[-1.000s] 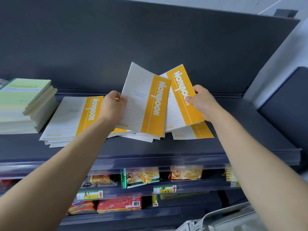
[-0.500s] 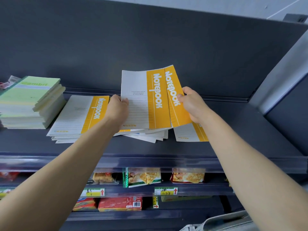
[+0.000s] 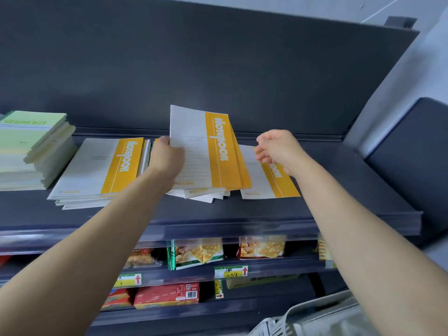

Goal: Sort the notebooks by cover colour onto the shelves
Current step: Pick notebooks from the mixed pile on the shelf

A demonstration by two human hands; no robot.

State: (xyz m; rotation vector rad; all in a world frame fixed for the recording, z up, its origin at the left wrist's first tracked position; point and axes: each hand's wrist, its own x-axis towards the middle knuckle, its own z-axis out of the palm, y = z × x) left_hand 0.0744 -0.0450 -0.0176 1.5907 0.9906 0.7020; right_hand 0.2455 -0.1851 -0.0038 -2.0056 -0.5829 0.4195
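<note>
The held notebooks (image 3: 208, 151), a few with white covers and yellow bands, are tilting up off the shelf (image 3: 339, 204) near the middle of its length, their top edges leaning toward the back panel. The left hand (image 3: 167, 158) is gripping them at their left edge, thumb on the front cover and fingers curling behind. Their lower edges are overlapping a loose pile (image 3: 206, 197) of the same notebooks fanning out flat on the shelf. Just to the right, a lone notebook (image 3: 257, 183) is lying flat, partly tucked behind the held ones. The right hand (image 3: 276, 149) is hovering over its yellow band with fingers loosely curled, gripping nothing; whether the fingertips are touching the cover is unclear. To the left of the left hand, a yellow stack (image 3: 101, 168) is sitting squarely near the front edge, and beyond it a green stack (image 3: 31, 146) is filling the shelf's left end. Below the front edge, snack packs (image 3: 198, 253) are showing on a lower shelf, with price tags (image 3: 230, 271) and red boxes (image 3: 167, 294) under them. A pale basket (image 3: 315, 318) is peeking in at the bottom right.
</note>
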